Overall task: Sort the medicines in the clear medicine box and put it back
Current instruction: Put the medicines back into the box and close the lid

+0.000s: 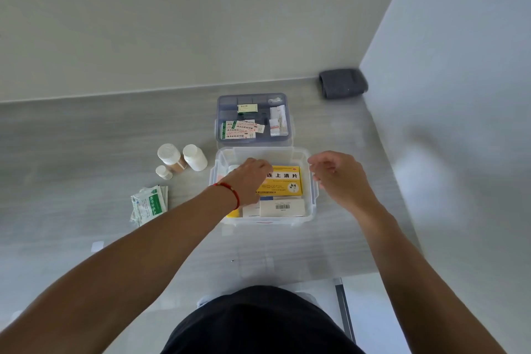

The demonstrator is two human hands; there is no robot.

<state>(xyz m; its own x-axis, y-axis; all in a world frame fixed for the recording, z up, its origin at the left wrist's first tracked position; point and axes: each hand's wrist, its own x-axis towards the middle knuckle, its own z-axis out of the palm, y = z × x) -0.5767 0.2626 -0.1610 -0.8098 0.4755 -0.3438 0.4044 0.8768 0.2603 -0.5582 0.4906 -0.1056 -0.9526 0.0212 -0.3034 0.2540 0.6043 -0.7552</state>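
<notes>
The clear medicine box point(311, 204) stands open on the grey counter point(86, 138). Inside lie a yellow carton point(286, 181) and a white carton with a barcode point(283, 208). My left hand point(248, 181), with a red string at the wrist, reaches into the box's left half, fingers curled down over the contents; what they touch is hidden. My right hand point(339, 175) hovers above the box's right rim, fingers loosely bent, holding nothing. Behind the box sits its grey-blue tray point(221, 112) with small cartons and plaster packets.
Three white bottles point(181, 159) stand left of the box. A stack of green-and-white sachets point(149, 204) lies at the near left. A dark folded cloth point(342, 83) sits in the back right corner. Walls close the back and right.
</notes>
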